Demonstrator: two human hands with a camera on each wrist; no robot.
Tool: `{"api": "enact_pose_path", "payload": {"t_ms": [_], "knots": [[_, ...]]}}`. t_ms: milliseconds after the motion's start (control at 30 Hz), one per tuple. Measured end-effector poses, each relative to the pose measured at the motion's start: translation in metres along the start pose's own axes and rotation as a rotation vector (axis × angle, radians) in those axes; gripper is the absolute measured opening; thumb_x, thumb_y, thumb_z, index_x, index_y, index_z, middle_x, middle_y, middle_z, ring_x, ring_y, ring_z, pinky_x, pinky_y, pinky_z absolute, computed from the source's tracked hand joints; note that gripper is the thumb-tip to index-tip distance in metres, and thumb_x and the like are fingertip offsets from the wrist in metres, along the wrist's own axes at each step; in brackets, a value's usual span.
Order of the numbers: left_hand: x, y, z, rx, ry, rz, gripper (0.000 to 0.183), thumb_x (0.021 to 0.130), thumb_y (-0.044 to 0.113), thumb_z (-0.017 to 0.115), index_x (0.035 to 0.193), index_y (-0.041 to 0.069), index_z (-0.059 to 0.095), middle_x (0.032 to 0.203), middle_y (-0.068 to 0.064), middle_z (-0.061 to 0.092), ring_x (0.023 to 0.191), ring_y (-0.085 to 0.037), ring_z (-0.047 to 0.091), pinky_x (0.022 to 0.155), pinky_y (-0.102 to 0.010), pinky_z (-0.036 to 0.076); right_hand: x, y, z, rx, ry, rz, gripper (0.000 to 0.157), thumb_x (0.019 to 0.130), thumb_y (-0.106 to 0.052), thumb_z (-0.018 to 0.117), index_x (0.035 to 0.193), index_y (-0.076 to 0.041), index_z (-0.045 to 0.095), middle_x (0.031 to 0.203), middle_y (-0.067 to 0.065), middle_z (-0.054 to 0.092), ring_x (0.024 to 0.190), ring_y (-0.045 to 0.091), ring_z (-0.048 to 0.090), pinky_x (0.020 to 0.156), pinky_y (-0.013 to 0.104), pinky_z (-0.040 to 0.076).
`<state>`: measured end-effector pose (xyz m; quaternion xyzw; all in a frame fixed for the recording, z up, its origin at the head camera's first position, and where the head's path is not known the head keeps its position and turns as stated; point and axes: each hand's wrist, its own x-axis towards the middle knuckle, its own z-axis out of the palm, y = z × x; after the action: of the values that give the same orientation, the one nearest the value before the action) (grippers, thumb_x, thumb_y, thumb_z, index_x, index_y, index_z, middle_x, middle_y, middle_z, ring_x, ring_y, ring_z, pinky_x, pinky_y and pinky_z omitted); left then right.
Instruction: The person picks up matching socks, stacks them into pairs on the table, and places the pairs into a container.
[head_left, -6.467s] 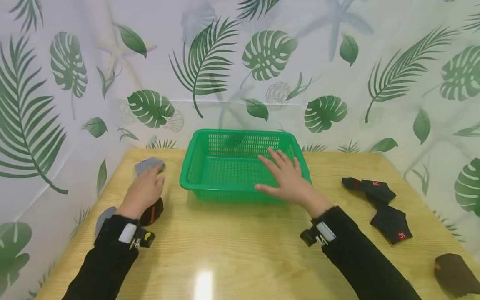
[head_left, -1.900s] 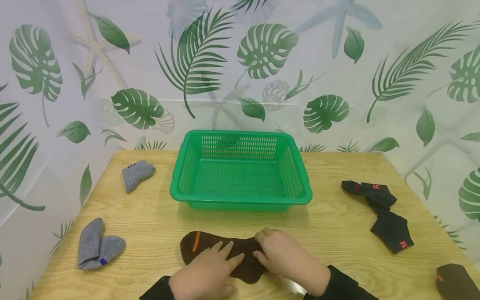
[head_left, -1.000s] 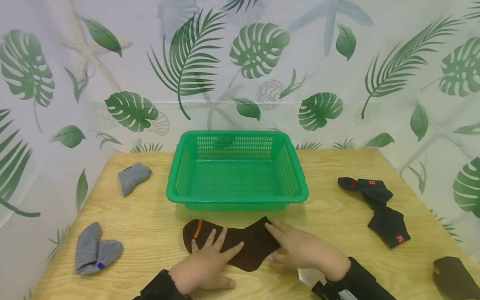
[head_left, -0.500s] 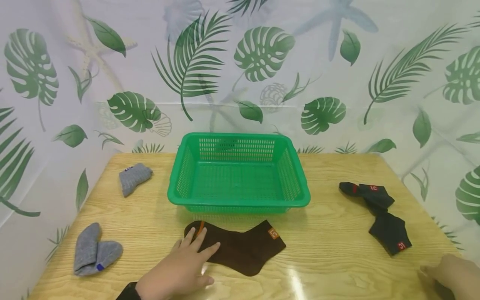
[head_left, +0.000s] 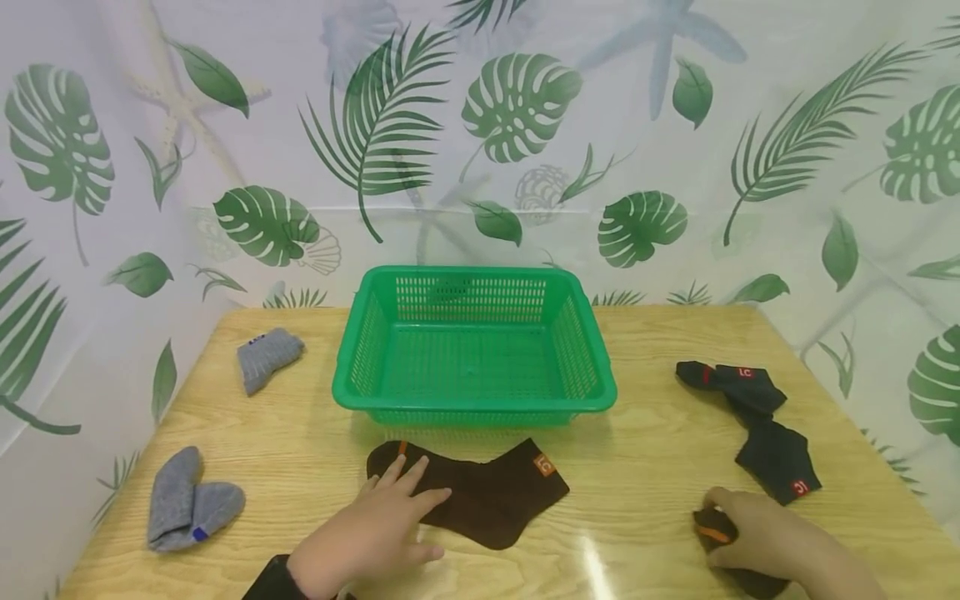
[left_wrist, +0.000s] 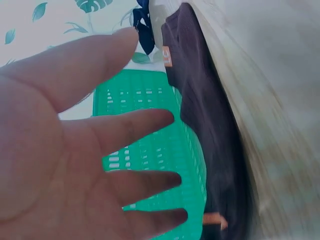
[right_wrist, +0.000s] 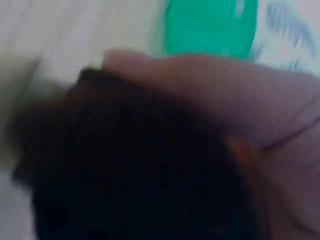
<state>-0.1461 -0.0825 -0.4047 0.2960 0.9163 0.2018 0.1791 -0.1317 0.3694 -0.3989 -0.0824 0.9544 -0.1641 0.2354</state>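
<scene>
A dark brown sock [head_left: 487, 496] with an orange label lies flat on the table before the green basket. My left hand [head_left: 375, 529] has its fingers spread over the toe end of this sock; in the left wrist view the fingers [left_wrist: 135, 125] are straight. At the right, my right hand [head_left: 765, 533] grips a second brown sock [head_left: 716, 529], whose orange stripe shows beside the thumb. That sock [right_wrist: 135, 160] fills much of the right wrist view, dark and blurred, with the thumb along its edge.
The green plastic basket [head_left: 472, 406] stands at the back middle of the wooden table [head_left: 645, 450]. Two grey socks lie at the left, one folded [head_left: 183, 504] and one farther back [head_left: 270, 358]. Black socks [head_left: 776, 458] with red labels lie at the right. A leaf-patterned sheet [head_left: 480, 125] hangs behind.
The first brown sock was laid out flat by both hands. My right hand left it, reached to the far right, took the other brown sock and carried it leftward. My left hand stayed near the toe.
</scene>
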Motion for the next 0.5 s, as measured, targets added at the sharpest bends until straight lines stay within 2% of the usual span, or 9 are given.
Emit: {"api": "enact_pose_path", "payload": {"t_ms": [100,167,233,300,367,500], "knots": [[0.009,0.006,-0.001,-0.049,0.012,0.029,0.057,0.088,0.041,0.070,0.136,0.014,0.056,0.150,-0.023,0.035,0.138,-0.049,0.028,0.103,-0.067,0.031,0.016,-0.054,-0.005,0.060,0.082,-0.218,0.056,0.081,-0.029,0.079,0.122,0.001,0.056,0.111,0.010,0.061,0.095,0.026,0.059,0.074,0.040,0.052],[0.018,0.011,-0.001,-0.091,0.057,0.057,0.052,0.091,0.038,0.068,0.136,0.013,0.056,0.147,-0.017,0.042,0.136,-0.040,0.037,0.105,-0.057,0.035,0.026,-0.087,-0.009,0.116,0.141,-0.348,0.056,0.085,-0.030,0.076,0.127,-0.002,0.055,0.113,0.008,0.060,0.097,0.024,0.059,0.073,0.035,0.053],[0.028,0.016,0.000,-0.156,0.125,0.085,0.051,0.094,0.036,0.064,0.136,0.011,0.055,0.143,-0.013,0.049,0.130,-0.033,0.047,0.103,-0.048,0.041,0.037,-0.116,-0.011,0.169,0.188,-0.445,0.056,0.088,-0.033,0.073,0.131,-0.004,0.053,0.113,0.007,0.059,0.098,0.023,0.059,0.073,0.030,0.053],[0.038,0.021,0.001,-0.280,0.185,0.110,0.053,0.096,0.035,0.061,0.139,0.007,0.050,0.137,-0.012,0.055,0.121,-0.028,0.056,0.097,-0.041,0.047,0.047,-0.140,-0.009,0.221,0.213,-0.509,0.054,0.089,-0.031,0.072,0.132,-0.005,0.053,0.112,0.006,0.059,0.098,0.022,0.060,0.075,0.029,0.054],[0.045,0.024,0.004,-0.448,0.215,0.116,0.057,0.098,0.035,0.058,0.143,0.003,0.042,0.133,-0.014,0.057,0.116,-0.029,0.060,0.094,-0.040,0.050,0.057,-0.159,-0.005,0.248,0.239,-0.545,0.051,0.090,-0.028,0.071,0.132,-0.005,0.053,0.113,0.006,0.061,0.098,0.022,0.062,0.077,0.029,0.055],[0.051,0.026,0.006,-0.788,0.216,0.072,0.069,0.100,0.035,0.055,0.148,-0.005,0.027,0.132,-0.025,0.054,0.115,-0.037,0.059,0.092,-0.044,0.051,0.069,-0.182,0.005,0.267,0.317,-0.554,0.044,0.089,-0.019,0.072,0.129,-0.005,0.057,0.109,0.007,0.067,0.094,0.020,0.065,0.076,0.034,0.056]]}}
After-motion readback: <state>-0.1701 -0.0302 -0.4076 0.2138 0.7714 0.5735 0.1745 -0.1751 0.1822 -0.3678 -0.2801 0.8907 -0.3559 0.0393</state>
